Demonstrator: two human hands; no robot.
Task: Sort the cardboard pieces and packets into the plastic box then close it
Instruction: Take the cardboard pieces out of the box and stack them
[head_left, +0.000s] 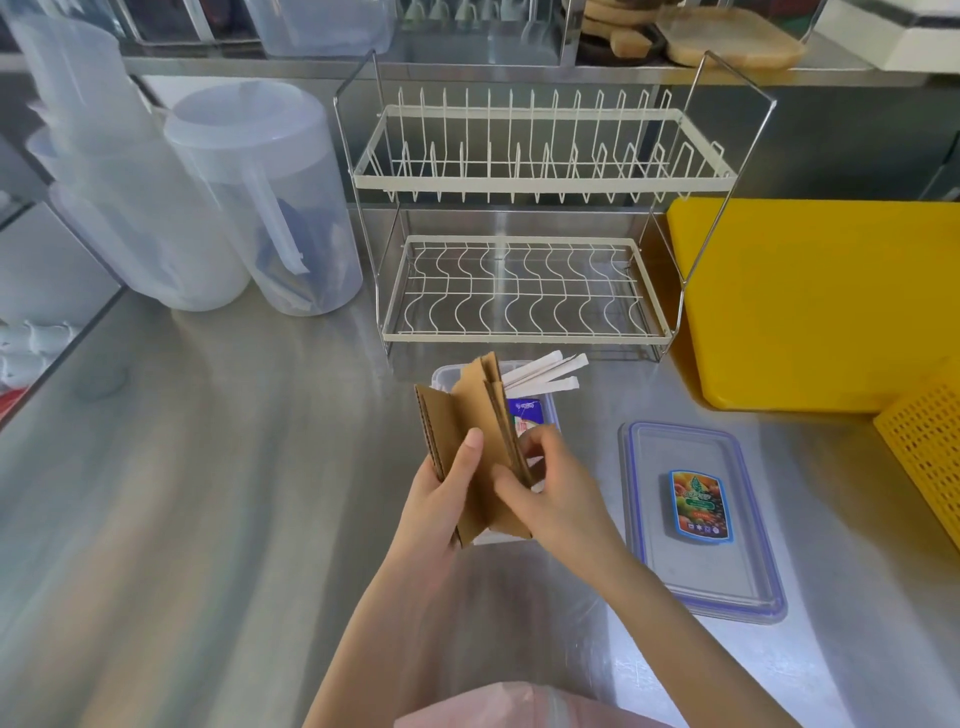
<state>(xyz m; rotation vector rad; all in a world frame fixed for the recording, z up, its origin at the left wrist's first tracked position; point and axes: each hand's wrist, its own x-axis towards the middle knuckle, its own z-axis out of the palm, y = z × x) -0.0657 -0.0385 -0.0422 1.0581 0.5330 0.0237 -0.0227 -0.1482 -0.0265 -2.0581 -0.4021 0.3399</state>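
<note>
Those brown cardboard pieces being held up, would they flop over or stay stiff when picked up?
Probably stiff: the cardboard pieces stand upright above the left hand without sagging. Likely light, since their corrugated edges show hollow fluting. They may slide apart; the right hand grips them too.

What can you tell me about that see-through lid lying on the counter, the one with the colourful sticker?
The lid is a clear plastic rectangle with rounded corners and a bluish-purple band running round its rim. A small colourful label with a blue border, showing what looks like fruit, sits near its middle. It lies flat on the steel counter, to the right of the plastic box and apart from it, in front of the yellow board. Neither hand touches it.
</note>
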